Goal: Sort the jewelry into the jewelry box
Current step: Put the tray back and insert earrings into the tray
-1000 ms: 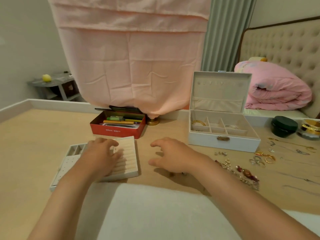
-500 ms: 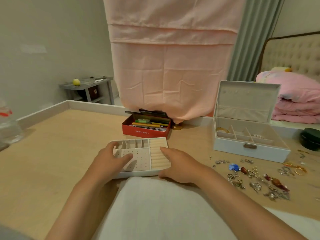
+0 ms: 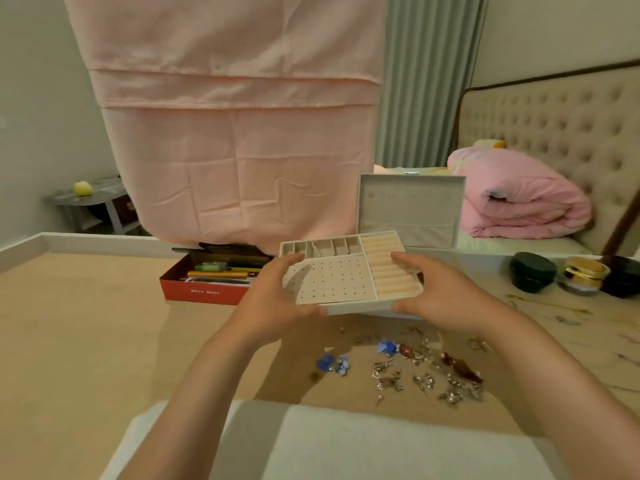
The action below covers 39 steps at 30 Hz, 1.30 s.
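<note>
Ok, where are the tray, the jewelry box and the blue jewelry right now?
tray (image 3: 332,282): head view, on the holed panel at its middle.
jewelry box (image 3: 410,206): head view, on the inner face of its raised lid.
blue jewelry (image 3: 325,362): head view, on the leftmost blue piece.

- Pale plain wall (image 3: 34,116) on the left; another pale wall (image 3: 554,29) above the bed.
- Creased pink cloth (image 3: 239,133) hangs in the middle, with a grey-green curtain (image 3: 429,81) just beside it on the right.
- Tufted beige headboard (image 3: 554,126) with a dark frame; a rolled pink quilt (image 3: 519,199) lies on the bed (image 3: 519,242).
- Small grey side table (image 3: 100,195) at far left, a yellow-green fruit (image 3: 82,188) on it.
- Light wooden tabletop (image 3: 69,323) in front, with a white raised edge (image 3: 104,240) along its far side.
- The light is soft and dim.
</note>
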Motion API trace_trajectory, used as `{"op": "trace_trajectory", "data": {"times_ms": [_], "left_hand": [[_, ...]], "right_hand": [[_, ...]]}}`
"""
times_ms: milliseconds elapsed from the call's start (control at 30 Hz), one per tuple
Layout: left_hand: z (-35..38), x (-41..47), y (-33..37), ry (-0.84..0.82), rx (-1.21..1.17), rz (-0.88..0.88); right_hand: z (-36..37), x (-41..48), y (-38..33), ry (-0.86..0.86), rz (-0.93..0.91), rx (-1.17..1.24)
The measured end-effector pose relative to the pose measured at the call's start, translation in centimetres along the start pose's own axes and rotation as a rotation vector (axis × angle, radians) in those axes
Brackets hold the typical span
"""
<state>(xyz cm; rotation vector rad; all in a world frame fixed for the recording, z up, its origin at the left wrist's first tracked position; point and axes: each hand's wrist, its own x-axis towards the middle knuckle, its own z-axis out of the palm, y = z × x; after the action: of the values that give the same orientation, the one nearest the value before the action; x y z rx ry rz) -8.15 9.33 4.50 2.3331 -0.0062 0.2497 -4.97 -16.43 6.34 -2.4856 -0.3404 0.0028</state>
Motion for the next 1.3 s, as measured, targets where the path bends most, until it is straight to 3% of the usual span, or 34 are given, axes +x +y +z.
{"op": "trace_trajectory", "data": {"times_ms": [467,800,1000,1167,1300], "left_hand": [[11.0,8.9,5.5,-0.013,-0.045,0.127],[12.2,8.8,4.5,0.031,-0.078,0.174],[11.6,9.7,3.7,-0.048,0.068,0.150],[11.7,10.1,3.2,-0.038,0.069,0.136],[12.6,10.4,2.8,-0.037,0.058,0.129]], "right_hand": [[-4.9,3.2,11.6,0.120,0.159,0.093],[-6.8,3.7,13.1,-0.005,0.217,-0.053],[-4.6,4.2,12.9,0.029,0.198,-0.031],[-3.3,4.7,13.4,0.042,0.188,0.051],[-2.7,4.8,13.2,0.024,0.158,-0.025]]}}
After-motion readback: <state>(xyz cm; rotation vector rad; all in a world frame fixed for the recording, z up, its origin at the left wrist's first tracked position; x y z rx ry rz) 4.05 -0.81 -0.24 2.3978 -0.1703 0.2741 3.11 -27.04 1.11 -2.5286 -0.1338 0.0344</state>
